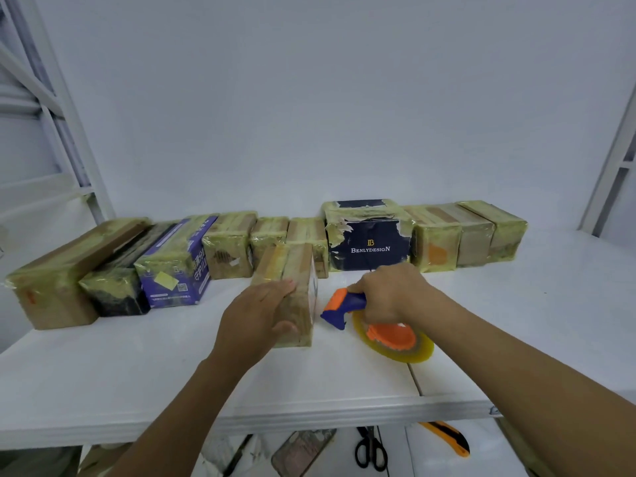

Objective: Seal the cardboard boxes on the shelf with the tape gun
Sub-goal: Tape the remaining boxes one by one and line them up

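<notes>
A narrow cardboard box (298,270), wrapped in yellowish tape, stands pulled forward from the row on the white shelf (137,373). My left hand (256,318) grips its near left end, fingers across the top and thumb against the front face. Just right of the box lies the tape gun (347,304), blue and orange, with its yellow tape roll (395,342) resting on the shelf. My right hand (390,290) grips the gun's handle from above.
A row of several taped boxes lines the back of the shelf, among them a purple box (175,270) and a dark "Benlydesign" box (370,246). Below the shelf's front edge lie scissors (370,449) and a yellow utility knife (451,437).
</notes>
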